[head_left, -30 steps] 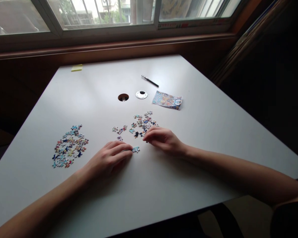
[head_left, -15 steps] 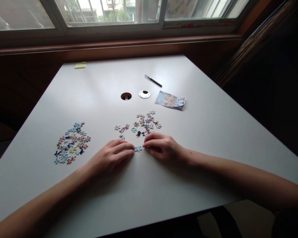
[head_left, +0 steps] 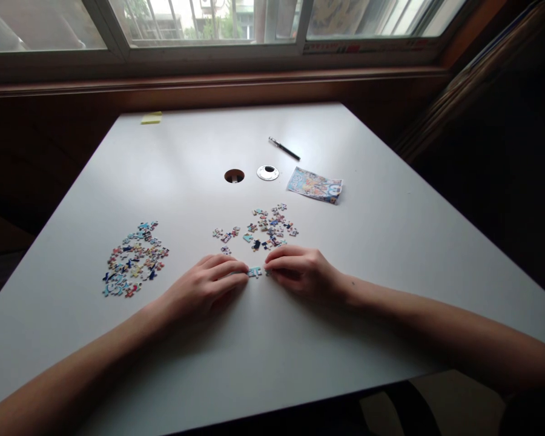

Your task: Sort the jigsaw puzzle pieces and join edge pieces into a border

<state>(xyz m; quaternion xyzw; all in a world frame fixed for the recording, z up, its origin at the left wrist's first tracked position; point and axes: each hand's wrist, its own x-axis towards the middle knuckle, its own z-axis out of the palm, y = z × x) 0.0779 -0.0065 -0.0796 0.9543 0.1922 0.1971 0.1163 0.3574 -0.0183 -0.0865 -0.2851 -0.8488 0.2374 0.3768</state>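
Tabletop: smooth, softly glossy, laminate-like
Puzzle pieces: printed, cardboard-like
Picture sheet: thin printed paper
Round cover: shiny, metallic-looking
Pen: smooth, plastic-looking
Window ledge: polished, wood-like

Near tabletop free, puzzle pieces beyond

Grey daylight comes through the window (a little greenery shows outside) and glazes the white table; a brown ledge runs beyond its far edge, deep shadow beyond its right edge.
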